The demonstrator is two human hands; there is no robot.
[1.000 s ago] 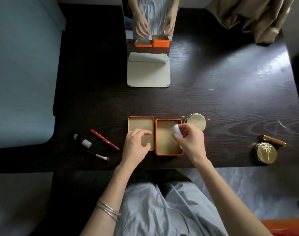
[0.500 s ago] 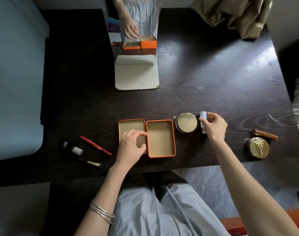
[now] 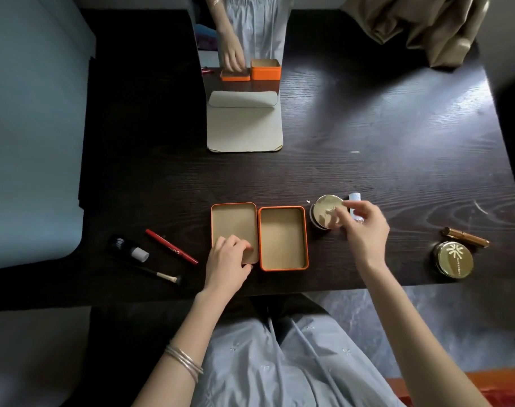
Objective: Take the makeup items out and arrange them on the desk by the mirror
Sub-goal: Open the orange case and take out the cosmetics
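I see the open orange rectangular tin (image 3: 282,238) at the dark wooden desk's (image 3: 397,136) near edge, its orange lid (image 3: 233,223) touching on the left; pencil, tube and brush lie further left. My left hand (image 3: 227,264) presses curled fingertips into the lid. Right of the tin, my loosely open right hand (image 3: 365,229) hovers over the round gold jar (image 3: 325,211) beside the small blue-white tube (image 3: 355,205), gripping nothing I can make out.

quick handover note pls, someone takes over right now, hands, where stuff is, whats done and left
Left hand: fingers resting in the orange lid, holding nothing.
Right hand: relaxed beside the gold jar and the small white-blue tube; whether it touches either is unclear.
Orange tin: empty.
Laid out left: black bottle, red pencil, brush. Right: gold compact, gold tube.
Mirror stands at the back.
Done: the tin is emptied.
Left: probably only tidying items nearer the mirror.
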